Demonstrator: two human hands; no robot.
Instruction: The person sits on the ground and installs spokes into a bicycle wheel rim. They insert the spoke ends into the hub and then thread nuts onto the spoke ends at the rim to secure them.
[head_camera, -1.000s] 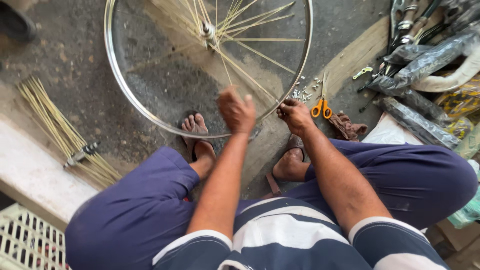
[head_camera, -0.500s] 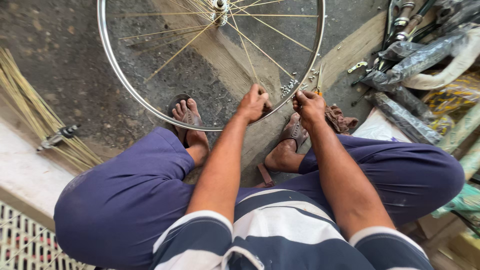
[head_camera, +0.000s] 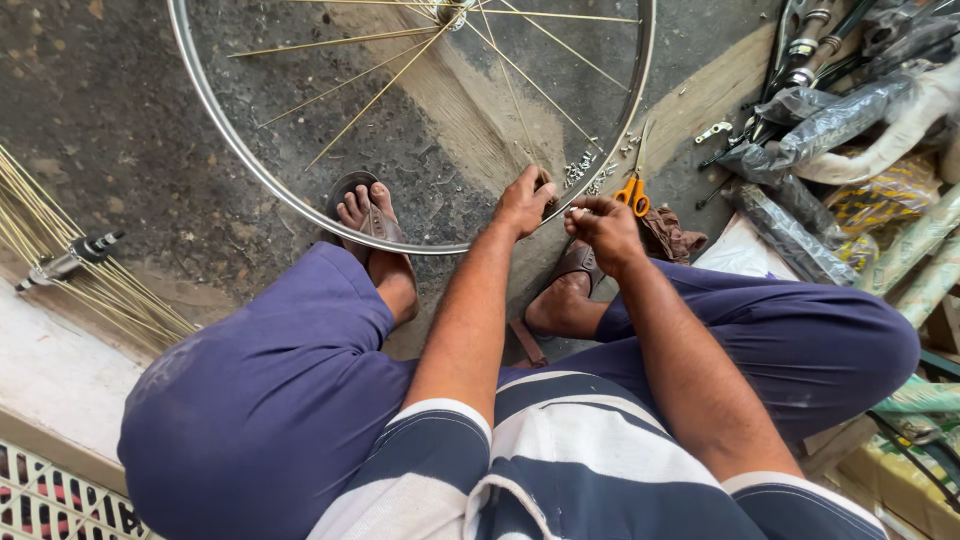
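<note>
I steadied the rim (head_camera: 300, 205) with my left hand (head_camera: 522, 200) closed on it, while my right hand (head_camera: 600, 225) beside it pinched a small nipple, kept square.

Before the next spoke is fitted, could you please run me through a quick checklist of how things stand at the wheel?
1. Left hand on the wheel rim at its near edge: ok.
2. Right hand pinching a small part at the fingertips: ok, though what it is, cannot tell.
3. Rim steadied near the sandalled foot: cannot tell if they touch.
4. Small metal pieces within reach on the ground: ok.
5. Loose spokes close by: not ok, far left.
6. Orange scissors lying beside the right hand: ok.
</note>
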